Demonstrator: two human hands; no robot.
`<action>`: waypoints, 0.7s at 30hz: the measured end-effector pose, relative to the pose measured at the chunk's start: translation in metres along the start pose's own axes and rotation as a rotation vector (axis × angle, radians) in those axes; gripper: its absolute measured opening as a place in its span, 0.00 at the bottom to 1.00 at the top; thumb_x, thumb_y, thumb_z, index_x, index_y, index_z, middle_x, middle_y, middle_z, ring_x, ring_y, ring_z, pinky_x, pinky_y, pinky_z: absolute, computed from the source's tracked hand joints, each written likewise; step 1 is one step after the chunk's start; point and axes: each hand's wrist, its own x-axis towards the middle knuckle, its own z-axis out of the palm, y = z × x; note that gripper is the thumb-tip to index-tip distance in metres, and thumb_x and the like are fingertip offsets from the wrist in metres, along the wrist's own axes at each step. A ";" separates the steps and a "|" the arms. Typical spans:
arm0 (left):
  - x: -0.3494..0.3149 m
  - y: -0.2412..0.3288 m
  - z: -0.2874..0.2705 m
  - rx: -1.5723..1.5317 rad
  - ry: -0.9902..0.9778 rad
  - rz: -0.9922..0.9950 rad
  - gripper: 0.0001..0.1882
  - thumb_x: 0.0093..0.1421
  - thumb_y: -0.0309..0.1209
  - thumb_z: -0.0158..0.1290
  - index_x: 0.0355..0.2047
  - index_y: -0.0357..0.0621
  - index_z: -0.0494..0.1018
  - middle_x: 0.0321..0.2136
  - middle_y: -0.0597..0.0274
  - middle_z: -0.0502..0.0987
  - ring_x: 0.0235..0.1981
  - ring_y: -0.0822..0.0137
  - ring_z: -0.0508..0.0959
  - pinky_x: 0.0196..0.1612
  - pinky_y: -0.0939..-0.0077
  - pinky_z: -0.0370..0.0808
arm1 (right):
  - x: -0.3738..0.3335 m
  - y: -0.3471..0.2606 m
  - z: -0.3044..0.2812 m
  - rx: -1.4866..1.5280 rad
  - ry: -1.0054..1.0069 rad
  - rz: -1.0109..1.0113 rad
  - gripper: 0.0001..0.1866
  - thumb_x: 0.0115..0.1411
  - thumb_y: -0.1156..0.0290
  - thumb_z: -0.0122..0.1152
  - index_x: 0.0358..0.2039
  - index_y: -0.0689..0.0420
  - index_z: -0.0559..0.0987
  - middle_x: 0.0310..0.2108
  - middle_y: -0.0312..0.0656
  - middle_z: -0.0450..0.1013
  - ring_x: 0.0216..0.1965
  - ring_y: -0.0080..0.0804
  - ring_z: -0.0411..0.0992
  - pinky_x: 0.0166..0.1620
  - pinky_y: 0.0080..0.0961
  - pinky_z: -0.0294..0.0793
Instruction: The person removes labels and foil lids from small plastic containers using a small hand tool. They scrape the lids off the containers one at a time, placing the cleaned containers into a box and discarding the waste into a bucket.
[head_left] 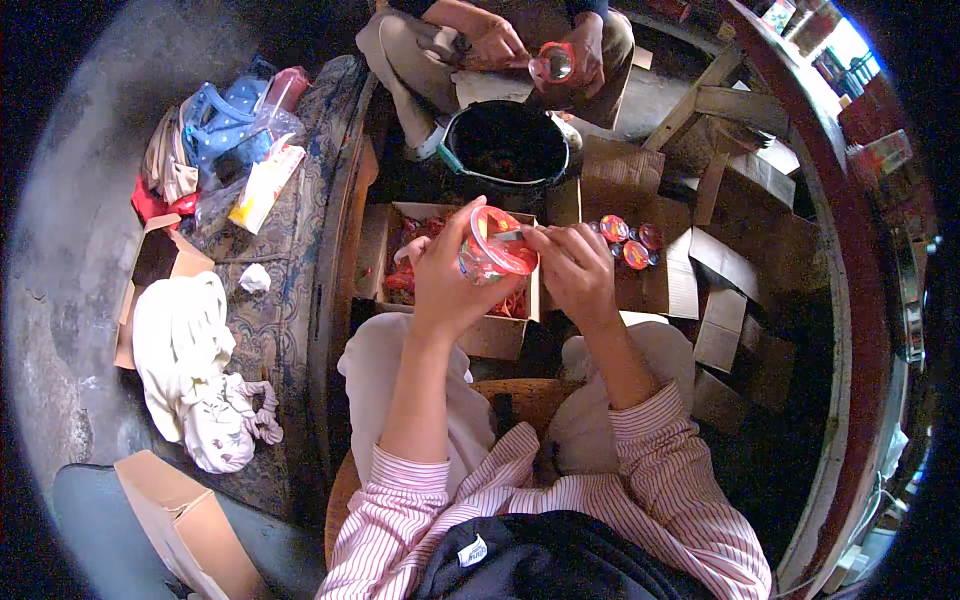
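My left hand (pixel 445 270) is wrapped round a clear plastic cup (pixel 480 268) with a torn red film lid, tilted above an open cardboard box (pixel 495 340). Closed at the cup's right rim, my right hand (pixel 578 270) grips a short flat metal tool (pixel 508 236) that reaches over the opening. Whether the tool is a blade or a spoon handle I cannot tell. Red plastic scraps (pixel 512 305) lie in the box below. Several sealed cups (pixel 630 242) with red lids sit in a carton just right of my right hand.
Ahead stands a black bucket (pixel 448 158). Behind it a seated person's hands (pixel 497 45) work on another red-rimmed cup (pixel 556 63). Cardboard cartons (pixel 722 262) crowd the right side. On the left, a patterned bench (pixel 285 300) bears clothing (pixel 185 325) and bags.
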 end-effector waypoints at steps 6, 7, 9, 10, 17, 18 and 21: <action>-0.001 0.005 0.002 0.013 0.030 0.038 0.43 0.35 0.48 0.63 0.52 0.49 0.60 0.41 0.63 0.73 0.45 0.66 0.71 0.49 0.63 0.53 | -0.003 0.000 0.001 0.020 -0.017 0.113 0.24 0.45 0.79 0.57 0.47 0.59 0.71 0.24 0.38 0.71 0.22 0.30 0.67 0.25 0.26 0.68; -0.001 0.005 0.001 0.025 0.026 0.038 0.43 0.35 0.48 0.63 0.52 0.49 0.60 0.41 0.63 0.74 0.45 0.65 0.71 0.49 0.63 0.53 | -0.003 0.000 0.002 0.032 0.003 0.119 0.24 0.46 0.79 0.57 0.47 0.59 0.71 0.24 0.38 0.71 0.21 0.31 0.66 0.25 0.26 0.68; 0.000 0.006 0.001 0.049 0.016 0.038 0.43 0.35 0.47 0.63 0.52 0.49 0.59 0.41 0.63 0.74 0.44 0.65 0.71 0.48 0.63 0.53 | -0.004 0.001 0.005 0.055 0.043 0.134 0.23 0.47 0.79 0.57 0.47 0.60 0.70 0.24 0.40 0.72 0.20 0.32 0.66 0.25 0.28 0.68; 0.000 0.005 0.001 0.023 0.007 0.028 0.43 0.36 0.47 0.63 0.52 0.49 0.59 0.40 0.63 0.74 0.44 0.65 0.71 0.48 0.63 0.53 | -0.004 0.000 0.006 0.056 0.034 0.141 0.23 0.48 0.79 0.56 0.47 0.61 0.70 0.25 0.40 0.72 0.21 0.32 0.67 0.25 0.28 0.68; -0.001 -0.005 0.005 -0.097 -0.042 -0.012 0.42 0.36 0.48 0.63 0.52 0.49 0.60 0.39 0.63 0.75 0.43 0.65 0.72 0.48 0.65 0.54 | -0.008 -0.002 0.006 0.078 -0.016 0.154 0.22 0.48 0.79 0.55 0.47 0.63 0.69 0.30 0.43 0.74 0.28 0.35 0.72 0.30 0.28 0.72; -0.001 -0.006 0.005 -0.127 -0.062 -0.039 0.42 0.36 0.48 0.63 0.52 0.49 0.60 0.39 0.63 0.75 0.43 0.65 0.72 0.49 0.65 0.55 | -0.009 -0.002 0.005 0.067 -0.036 0.170 0.23 0.48 0.79 0.55 0.47 0.63 0.69 0.31 0.43 0.74 0.28 0.35 0.73 0.30 0.28 0.72; 0.000 -0.005 0.004 -0.203 -0.122 -0.068 0.42 0.36 0.49 0.63 0.51 0.48 0.61 0.39 0.61 0.75 0.42 0.64 0.72 0.49 0.65 0.54 | -0.012 0.002 0.006 0.112 -0.005 0.107 0.24 0.47 0.79 0.54 0.48 0.62 0.69 0.30 0.42 0.74 0.28 0.35 0.73 0.30 0.28 0.72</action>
